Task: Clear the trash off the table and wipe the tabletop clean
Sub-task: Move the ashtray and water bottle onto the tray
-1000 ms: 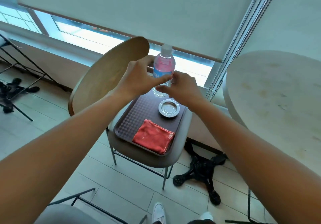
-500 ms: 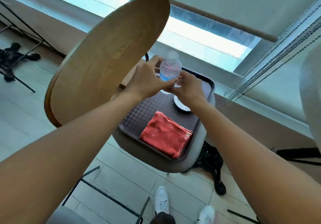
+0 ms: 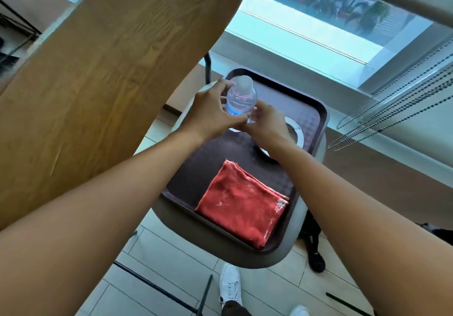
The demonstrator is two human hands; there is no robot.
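Tray (image 3: 316, 112) on chair seat, holding folded red cloth (image 3: 241, 207), metal dish (image 3: 295, 133). Bottle (image 3: 241, 98) upright above tray's far end, gripped between left hand (image 3: 212, 115) and right hand (image 3: 268, 125), fingers curled round it.

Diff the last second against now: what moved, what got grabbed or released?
Both hands, left hand and right hand, kept gripping the water bottle; nothing was released. The head camera tipped down and closer, so the wooden tabletop looms larger. Red cloth, metal ashtray and tray stayed put.
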